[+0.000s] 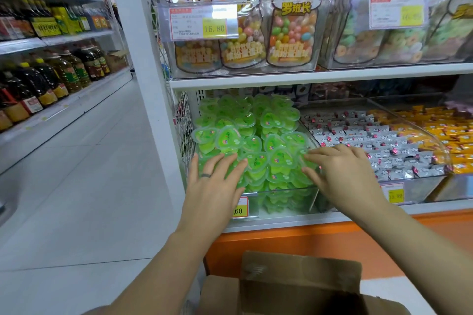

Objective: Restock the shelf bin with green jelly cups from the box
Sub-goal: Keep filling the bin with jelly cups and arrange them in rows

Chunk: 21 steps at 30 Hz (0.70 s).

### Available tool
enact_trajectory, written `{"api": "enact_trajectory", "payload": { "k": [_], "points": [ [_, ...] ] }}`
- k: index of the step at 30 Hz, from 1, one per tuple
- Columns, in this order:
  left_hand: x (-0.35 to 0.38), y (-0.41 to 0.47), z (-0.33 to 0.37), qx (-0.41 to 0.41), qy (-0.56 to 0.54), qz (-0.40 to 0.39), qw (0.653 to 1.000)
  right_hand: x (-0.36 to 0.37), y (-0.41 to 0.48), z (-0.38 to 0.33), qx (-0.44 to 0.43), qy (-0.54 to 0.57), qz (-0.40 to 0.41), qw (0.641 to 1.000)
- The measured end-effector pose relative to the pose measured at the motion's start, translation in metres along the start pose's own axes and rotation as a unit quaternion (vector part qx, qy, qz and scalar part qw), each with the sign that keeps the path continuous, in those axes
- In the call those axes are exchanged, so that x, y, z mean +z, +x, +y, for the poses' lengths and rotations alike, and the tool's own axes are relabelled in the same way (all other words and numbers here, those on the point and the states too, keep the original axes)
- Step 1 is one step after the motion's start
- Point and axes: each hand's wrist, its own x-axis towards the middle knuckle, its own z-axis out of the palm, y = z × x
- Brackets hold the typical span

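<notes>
Head: jelly cups [256, 140] heaped above bin [281, 190].

The lower white shelf [294, 221] carries three containers side by side: a clear plastic bin of green jelly cups [286, 194], a clear bin of silver-wrapped sweets [419, 186] and a clear bin of yellow-wrapped sweets [460, 188]. The upper white shelf [307, 79] bears clear tubs of candy pouches [230, 70].

Bright even store light, glare on clear bins [332, 33], wide-angle bowing at edges, slightly soft

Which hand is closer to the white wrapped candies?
Right. The right hand rests on the jelly cups, just beside the white wrapped candies; the left hand lies on the pile's far side.
</notes>
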Motion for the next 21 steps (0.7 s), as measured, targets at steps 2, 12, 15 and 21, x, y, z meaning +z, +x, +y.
{"api": "enact_trajectory", "payload": {
  "k": [2, 12, 15, 21],
  "points": [
    [-0.001, 0.0, 0.002, 0.002, -0.004, 0.01, 1.0, 0.003, -0.002, 0.001, -0.03, 0.007, 0.031, 0.999],
    [0.0, 0.016, 0.043, 0.105, 0.016, -0.013, 0.994, 0.02, -0.001, 0.018, -0.056, 0.143, 0.018, 0.988],
    [0.005, 0.024, 0.049, 0.099, 0.044, -0.046, 0.993, 0.019, -0.003, 0.018, -0.058, 0.129, 0.013, 0.99],
    [0.009, 0.027, 0.054, 0.099, 0.044, -0.039, 0.993, 0.01, -0.009, 0.016, -0.072, 0.063, 0.015, 0.995]
  ]
}}
